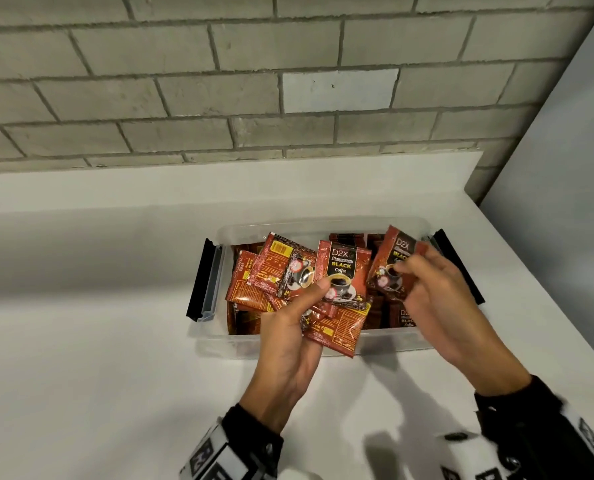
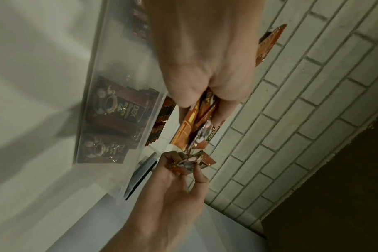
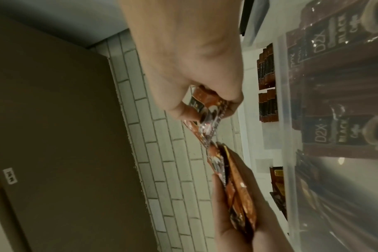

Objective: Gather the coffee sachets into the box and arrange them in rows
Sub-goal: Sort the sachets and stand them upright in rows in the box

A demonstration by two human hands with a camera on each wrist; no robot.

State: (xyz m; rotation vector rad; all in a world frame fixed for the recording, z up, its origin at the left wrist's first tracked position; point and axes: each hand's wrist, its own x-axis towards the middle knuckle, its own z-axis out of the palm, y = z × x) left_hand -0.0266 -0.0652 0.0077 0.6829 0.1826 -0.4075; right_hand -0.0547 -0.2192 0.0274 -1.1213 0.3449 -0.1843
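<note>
A clear plastic box (image 1: 323, 226) with black side latches stands on the white counter and holds red-brown coffee sachets, some standing in rows (image 1: 378, 244). My left hand (image 1: 299, 313) grips a fanned bundle of several sachets (image 1: 344, 268) above the box's front half. My right hand (image 1: 423, 275) pinches a single sachet (image 1: 392, 254) just right of the bundle, over the box's right side. In the left wrist view the bundle (image 2: 196, 126) sticks out between my fingers, with the right hand's sachet (image 2: 190, 163) below it. In the right wrist view the single sachet (image 3: 207, 110) sits in my fingers.
A grey brick wall (image 1: 219, 81) rises behind the white counter (image 1: 98, 341). A pale wall panel (image 1: 572, 168) closes off the right side. The box's black latches (image 1: 202, 278) stick out at both ends.
</note>
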